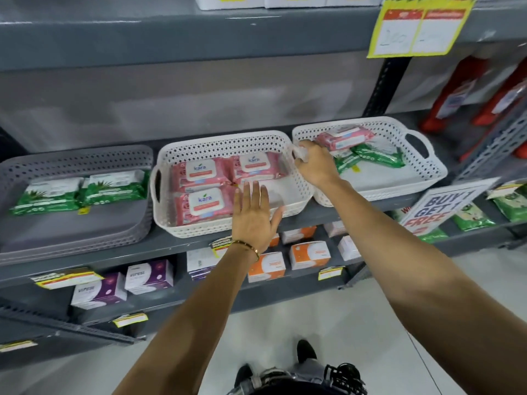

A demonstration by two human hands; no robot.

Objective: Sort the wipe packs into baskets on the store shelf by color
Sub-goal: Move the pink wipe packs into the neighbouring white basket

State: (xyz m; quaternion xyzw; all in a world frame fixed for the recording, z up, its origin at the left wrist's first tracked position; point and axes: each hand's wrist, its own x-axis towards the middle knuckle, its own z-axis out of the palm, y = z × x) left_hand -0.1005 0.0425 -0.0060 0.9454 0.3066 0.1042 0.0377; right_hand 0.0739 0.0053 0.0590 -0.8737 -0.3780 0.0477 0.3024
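Three baskets stand on the grey shelf. The grey basket (137, 158) on the left holds two green wipe packs (82, 192). Three pink wipe packs (202, 178) lie in the middle white basket (228, 143). In the right white basket (427, 172) a pink pack (346, 136) rests on top of green packs (376, 155). My left hand (253, 215) hovers flat with fingers spread over the middle basket's front rim, holding nothing. My right hand (315, 163) is curled around the left handle of the right basket, its fingertips next to the pink pack.
Below are boxes in purple (149, 276) and orange (309, 255) with yellow price tags. A "Buy 1 Get 1 Free" sign (439, 208) hangs at the right. Red bottles (456, 92) stand behind the right basket. An upper shelf edge (185, 41) hangs above the baskets.
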